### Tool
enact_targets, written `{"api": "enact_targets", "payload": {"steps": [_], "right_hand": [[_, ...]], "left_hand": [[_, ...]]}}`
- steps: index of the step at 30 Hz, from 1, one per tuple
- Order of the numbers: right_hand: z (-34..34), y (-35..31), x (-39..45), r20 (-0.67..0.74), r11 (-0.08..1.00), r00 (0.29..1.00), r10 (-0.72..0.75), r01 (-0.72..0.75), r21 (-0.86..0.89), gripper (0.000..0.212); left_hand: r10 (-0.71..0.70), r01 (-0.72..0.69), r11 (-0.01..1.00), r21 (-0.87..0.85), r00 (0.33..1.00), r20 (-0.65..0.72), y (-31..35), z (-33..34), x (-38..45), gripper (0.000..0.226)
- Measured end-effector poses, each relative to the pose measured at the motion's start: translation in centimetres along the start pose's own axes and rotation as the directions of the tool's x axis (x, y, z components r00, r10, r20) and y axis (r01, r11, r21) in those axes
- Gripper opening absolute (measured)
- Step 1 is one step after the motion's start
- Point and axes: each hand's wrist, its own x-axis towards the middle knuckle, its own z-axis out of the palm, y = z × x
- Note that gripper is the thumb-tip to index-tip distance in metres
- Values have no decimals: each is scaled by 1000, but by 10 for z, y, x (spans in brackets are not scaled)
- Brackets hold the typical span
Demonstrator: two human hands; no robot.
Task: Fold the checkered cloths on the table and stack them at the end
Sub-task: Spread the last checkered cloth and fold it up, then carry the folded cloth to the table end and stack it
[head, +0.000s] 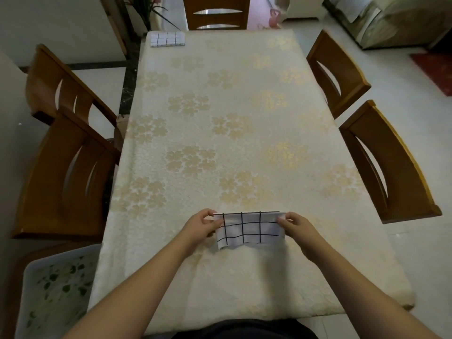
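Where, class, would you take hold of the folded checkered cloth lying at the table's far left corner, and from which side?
Grip the near long edge of the folded checkered cloth, coming from the near side. It lies flat and square to the table corner, so that edge faces you, with bare tablecloth before it.

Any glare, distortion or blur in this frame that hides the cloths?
Head view: wide-angle lens bows the table edges and chairs; soft, even light, no glare. The held cloth, pinched by left hand and right hand, is sharp; the far folded cloth is small, grid visible.
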Motion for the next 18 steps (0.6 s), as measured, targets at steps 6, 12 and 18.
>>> {"api": "enact_targets", "payload": {"steps": [6,12,18], "right_hand": [[19,-8,-40,-216,978,976,-14,58,201,20],[24,-5,-81,-351,938,936,17,106,329,25],[-2,3,-131,-405,907,911,80,102,409,26]], "left_hand": [[29,-18,973,-232,998,47,22,-2,-29,23],[-7,68,950,-304,980,199,25,4,-42,27],[27,-27,1000,-4,953,303,34,36,-59,21]]}}
